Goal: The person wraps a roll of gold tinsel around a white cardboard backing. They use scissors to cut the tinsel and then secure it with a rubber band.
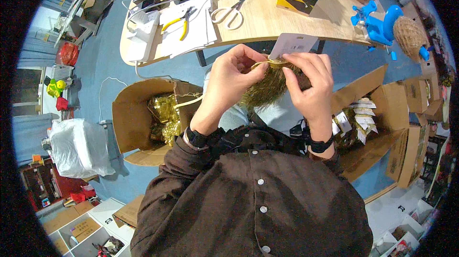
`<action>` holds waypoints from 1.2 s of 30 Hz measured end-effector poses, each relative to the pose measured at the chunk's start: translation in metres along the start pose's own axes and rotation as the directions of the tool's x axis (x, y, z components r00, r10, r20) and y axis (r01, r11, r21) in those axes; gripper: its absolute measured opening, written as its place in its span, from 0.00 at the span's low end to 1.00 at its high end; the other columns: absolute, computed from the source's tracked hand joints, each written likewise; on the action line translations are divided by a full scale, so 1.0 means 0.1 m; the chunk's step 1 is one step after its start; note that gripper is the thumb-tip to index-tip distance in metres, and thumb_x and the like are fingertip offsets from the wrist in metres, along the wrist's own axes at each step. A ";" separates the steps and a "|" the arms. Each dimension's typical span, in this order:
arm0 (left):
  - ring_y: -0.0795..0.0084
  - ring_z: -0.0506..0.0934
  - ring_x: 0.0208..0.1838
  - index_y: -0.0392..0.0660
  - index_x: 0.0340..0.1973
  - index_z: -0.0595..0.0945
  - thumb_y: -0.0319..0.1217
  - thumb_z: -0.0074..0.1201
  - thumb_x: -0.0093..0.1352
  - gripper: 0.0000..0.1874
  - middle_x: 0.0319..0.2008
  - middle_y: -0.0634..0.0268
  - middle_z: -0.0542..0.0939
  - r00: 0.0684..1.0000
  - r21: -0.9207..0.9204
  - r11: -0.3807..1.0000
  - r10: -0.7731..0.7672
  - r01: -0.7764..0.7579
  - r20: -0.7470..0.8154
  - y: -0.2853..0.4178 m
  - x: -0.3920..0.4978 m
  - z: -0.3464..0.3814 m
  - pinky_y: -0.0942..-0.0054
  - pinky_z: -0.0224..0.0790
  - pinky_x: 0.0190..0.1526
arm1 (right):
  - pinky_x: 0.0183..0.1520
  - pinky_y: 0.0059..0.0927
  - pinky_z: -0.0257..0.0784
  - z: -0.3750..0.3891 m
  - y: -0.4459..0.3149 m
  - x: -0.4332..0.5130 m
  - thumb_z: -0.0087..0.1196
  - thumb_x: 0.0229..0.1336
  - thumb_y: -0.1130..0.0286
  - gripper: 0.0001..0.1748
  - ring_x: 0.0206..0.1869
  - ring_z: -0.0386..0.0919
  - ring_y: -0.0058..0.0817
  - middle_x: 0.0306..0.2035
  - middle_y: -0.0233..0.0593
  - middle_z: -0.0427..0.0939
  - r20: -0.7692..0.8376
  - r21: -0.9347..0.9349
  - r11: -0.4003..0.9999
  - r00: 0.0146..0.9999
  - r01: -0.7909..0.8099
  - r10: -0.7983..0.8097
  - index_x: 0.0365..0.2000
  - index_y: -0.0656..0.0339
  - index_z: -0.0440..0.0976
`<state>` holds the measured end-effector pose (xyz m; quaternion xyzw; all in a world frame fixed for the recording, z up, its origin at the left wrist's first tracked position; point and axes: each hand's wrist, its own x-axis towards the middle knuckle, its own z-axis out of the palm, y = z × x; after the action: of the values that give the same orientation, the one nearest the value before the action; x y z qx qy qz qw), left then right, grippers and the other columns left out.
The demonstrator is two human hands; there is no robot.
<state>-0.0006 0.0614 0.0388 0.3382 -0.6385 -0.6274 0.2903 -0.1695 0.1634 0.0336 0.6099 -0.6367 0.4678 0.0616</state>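
In front of my lap, a thin gold ribbon or band is pinched between my left hand and my right hand. The thumb and forefinger of each hand meet on it, a short way apart. Above the band stands a white header card with a hanging slot and a printed code, its lower edge at my right fingertips. Beneath the fingers hangs a bushy olive-brown bundle of fibre, partly hidden by both hands. How the card and bundle are joined cannot be made out.
The wooden table holds scissors, yellow-handled pliers, a power strip and a blue clamped winder. On my left, a cardboard box contains gold packs; on my right, another box contains carded pieces.
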 end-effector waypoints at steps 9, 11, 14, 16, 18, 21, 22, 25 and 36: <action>0.83 0.78 0.37 0.38 0.38 0.82 0.28 0.64 0.68 0.08 0.33 0.69 0.84 1.000 0.096 0.995 0.027 -0.029 0.013 0.10 -0.05 0.03 0.80 0.73 0.41 | 0.41 0.35 0.79 0.12 -0.14 -0.05 0.66 0.49 0.77 0.12 0.38 0.82 0.38 0.37 0.38 0.80 0.010 0.128 0.987 0.996 -0.092 0.091 0.37 0.58 0.79; 0.83 0.78 0.37 0.38 0.37 0.84 0.28 0.65 0.67 0.07 0.32 0.69 0.84 0.999 0.117 0.993 0.001 -0.005 0.032 0.13 -0.05 0.03 0.80 0.73 0.41 | 0.41 0.36 0.79 0.11 -0.12 -0.05 0.66 0.48 0.77 0.12 0.38 0.82 0.38 0.37 0.38 0.80 0.009 0.142 0.986 0.996 -0.086 0.085 0.36 0.59 0.79; 0.83 0.79 0.36 0.38 0.36 0.85 0.28 0.67 0.66 0.07 0.31 0.69 0.85 0.995 0.205 0.977 0.028 -0.048 0.099 0.17 -0.02 -0.02 0.79 0.73 0.40 | 0.42 0.35 0.78 0.08 -0.09 -0.04 0.66 0.46 0.78 0.12 0.38 0.82 0.37 0.36 0.39 0.79 0.028 0.158 0.986 0.998 -0.059 0.055 0.34 0.60 0.78; 0.81 0.80 0.36 0.39 0.35 0.86 0.29 0.68 0.65 0.08 0.31 0.67 0.85 0.985 0.295 0.949 0.068 -0.113 0.159 0.20 0.03 -0.10 0.78 0.74 0.40 | 0.43 0.34 0.78 0.04 -0.05 -0.04 0.66 0.44 0.79 0.12 0.38 0.82 0.37 0.35 0.40 0.79 0.045 0.203 0.977 0.998 -0.057 0.049 0.33 0.60 0.78; 0.78 0.80 0.34 0.40 0.35 0.87 0.31 0.69 0.64 0.09 0.30 0.65 0.85 0.967 0.395 0.896 0.117 -0.202 0.228 0.23 0.07 -0.20 0.76 0.73 0.39 | 0.44 0.32 0.77 -0.01 0.00 -0.05 0.66 0.44 0.80 0.12 0.38 0.81 0.36 0.34 0.40 0.79 0.076 0.270 0.958 0.994 -0.097 0.079 0.33 0.61 0.77; 0.74 0.81 0.36 0.41 0.35 0.88 0.33 0.69 0.64 0.10 0.32 0.62 0.85 0.944 0.383 0.881 0.175 -0.277 0.280 0.26 0.14 -0.33 0.74 0.73 0.41 | 0.46 0.29 0.75 -0.11 0.08 -0.09 0.63 0.44 0.83 0.13 0.42 0.78 0.26 0.38 0.37 0.78 0.169 0.559 0.776 0.957 -0.292 0.238 0.33 0.64 0.75; 0.76 0.80 0.37 0.40 0.36 0.88 0.33 0.68 0.65 0.10 0.33 0.62 0.85 0.940 0.403 0.867 0.183 -0.292 0.287 0.27 0.15 -0.37 0.76 0.72 0.41 | 0.47 0.26 0.73 -0.15 0.12 -0.09 0.61 0.44 0.85 0.13 0.43 0.76 0.23 0.40 0.37 0.77 0.174 0.614 0.737 0.959 -0.284 0.224 0.34 0.66 0.74; 0.74 0.80 0.41 0.40 0.37 0.88 0.26 0.65 0.64 0.06 0.34 0.64 0.83 0.946 0.315 0.922 0.132 -0.227 0.295 0.25 0.18 -0.48 0.74 0.73 0.46 | 0.49 0.25 0.68 -0.19 0.22 -0.10 0.62 0.43 0.79 0.13 0.42 0.74 0.23 0.39 0.37 0.76 0.175 0.782 0.553 0.953 -0.287 0.247 0.33 0.64 0.72; 0.78 0.75 0.36 0.43 0.39 0.88 0.29 0.66 0.66 0.07 0.30 0.67 0.79 0.950 0.365 0.881 0.246 -0.302 0.191 0.00 0.18 -0.57 0.77 0.68 0.40 | 0.51 0.25 0.66 -0.39 0.31 -0.14 0.57 0.43 0.73 0.14 0.42 0.70 0.22 0.38 0.32 0.73 0.138 0.773 0.555 0.936 -0.307 0.324 0.35 0.61 0.70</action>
<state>0.0332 0.0126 0.0403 0.2509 -0.8105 -0.4620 0.2581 -0.2112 0.1944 0.0302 0.4461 -0.4658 0.7074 -0.2891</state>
